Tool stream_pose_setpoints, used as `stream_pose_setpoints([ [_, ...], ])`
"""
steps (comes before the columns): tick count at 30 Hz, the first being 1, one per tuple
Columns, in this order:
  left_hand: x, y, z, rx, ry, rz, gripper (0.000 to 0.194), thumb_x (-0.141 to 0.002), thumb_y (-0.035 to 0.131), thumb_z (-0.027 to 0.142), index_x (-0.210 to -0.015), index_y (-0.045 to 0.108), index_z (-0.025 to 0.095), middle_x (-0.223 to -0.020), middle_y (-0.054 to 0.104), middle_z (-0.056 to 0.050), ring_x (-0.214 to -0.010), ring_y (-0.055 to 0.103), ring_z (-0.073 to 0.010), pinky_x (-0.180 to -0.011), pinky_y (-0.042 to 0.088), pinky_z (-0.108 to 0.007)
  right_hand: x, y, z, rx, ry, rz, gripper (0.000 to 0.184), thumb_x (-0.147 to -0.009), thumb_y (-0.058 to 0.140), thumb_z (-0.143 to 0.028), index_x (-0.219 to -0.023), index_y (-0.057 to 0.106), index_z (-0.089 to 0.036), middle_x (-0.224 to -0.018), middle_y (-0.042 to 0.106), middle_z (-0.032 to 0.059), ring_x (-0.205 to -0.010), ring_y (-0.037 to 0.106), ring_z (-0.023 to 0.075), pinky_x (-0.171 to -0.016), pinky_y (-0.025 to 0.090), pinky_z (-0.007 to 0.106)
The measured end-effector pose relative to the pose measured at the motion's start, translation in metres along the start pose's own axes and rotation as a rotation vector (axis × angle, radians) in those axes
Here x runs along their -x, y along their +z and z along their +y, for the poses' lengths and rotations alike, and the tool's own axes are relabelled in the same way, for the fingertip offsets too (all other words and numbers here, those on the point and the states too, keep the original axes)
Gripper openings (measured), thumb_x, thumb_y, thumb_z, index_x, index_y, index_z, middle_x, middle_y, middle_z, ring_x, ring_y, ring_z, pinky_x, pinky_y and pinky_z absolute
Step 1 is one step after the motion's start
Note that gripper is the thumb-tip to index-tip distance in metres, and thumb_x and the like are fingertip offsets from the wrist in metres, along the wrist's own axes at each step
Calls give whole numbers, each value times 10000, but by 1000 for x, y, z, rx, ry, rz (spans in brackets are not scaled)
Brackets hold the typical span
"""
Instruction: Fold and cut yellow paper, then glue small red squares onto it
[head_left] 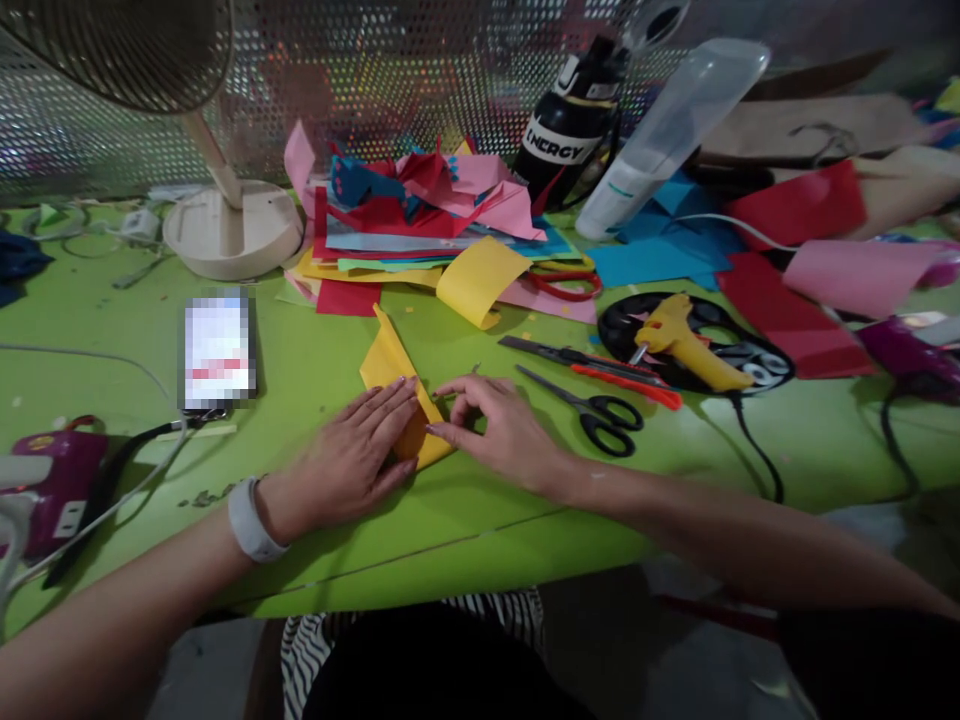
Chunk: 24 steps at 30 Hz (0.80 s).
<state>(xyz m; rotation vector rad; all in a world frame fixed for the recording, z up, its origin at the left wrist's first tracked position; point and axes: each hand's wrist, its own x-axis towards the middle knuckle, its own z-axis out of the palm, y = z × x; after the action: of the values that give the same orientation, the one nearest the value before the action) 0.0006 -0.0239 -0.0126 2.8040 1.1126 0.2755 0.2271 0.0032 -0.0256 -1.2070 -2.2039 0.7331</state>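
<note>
A green table [480, 560] spreads before you, with a perforated metal panel [375, 80] along its far side and a fan [135, 50] at the far left. Past your work, at far centre, coloured paper [420, 215] lies heaped; a black bottle [566, 125] and a clear bottle [675, 130] lean to the right of it.

Your left hand [364, 445] lies flat on the near part of the folded yellow paper [386, 355], fingers extended and close together. Your right hand [502, 430] is curled at the paper's right edge, thumb and fingertips bent toward it — whether they pinch that edge, you cannot tell from here. The paper rests on the table near the middle, its narrow tip pointing to the far side.

To your right, a yellow glue gun [686, 345] lies on a black holder [776, 365]; to your left is a phone [217, 350]. Scissors [585, 405] lie just right of your right hand — a white wristband [255, 520] circles your left wrist.
</note>
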Motion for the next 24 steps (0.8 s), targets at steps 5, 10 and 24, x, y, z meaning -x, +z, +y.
stream_pose_setpoints([
  [5,-1,-12,13,-37,47,164,306,-965,477,280,-1199,592,120,-1217,670,-142,-1096,652,-255,-903,564,-389,0,-2,1,-5,4,-10,225,-901,637,-384,-1047,599,-218,-736,676,-9,-787,638,202,-813,439,402],
  [10,-2,-13,20,-24,123,157,239,-981,456,186,-1126,622,95,-1121,704,-108,-1035,670,-220,-894,578,-347,1,-7,-2,-94,87,-45,276,-899,633,-433,-1070,593,-221,-781,687,-10,-831,642,200,-884,418,412],
  [24,-2,-6,23,-114,103,134,240,-984,458,200,-1185,568,130,-1066,689,-71,-945,661,-212,-780,565,-340,4,-13,-10,-52,149,-114,225,-871,670,-263,-1075,584,-225,-774,685,-18,-849,629,196,-896,406,411],
])
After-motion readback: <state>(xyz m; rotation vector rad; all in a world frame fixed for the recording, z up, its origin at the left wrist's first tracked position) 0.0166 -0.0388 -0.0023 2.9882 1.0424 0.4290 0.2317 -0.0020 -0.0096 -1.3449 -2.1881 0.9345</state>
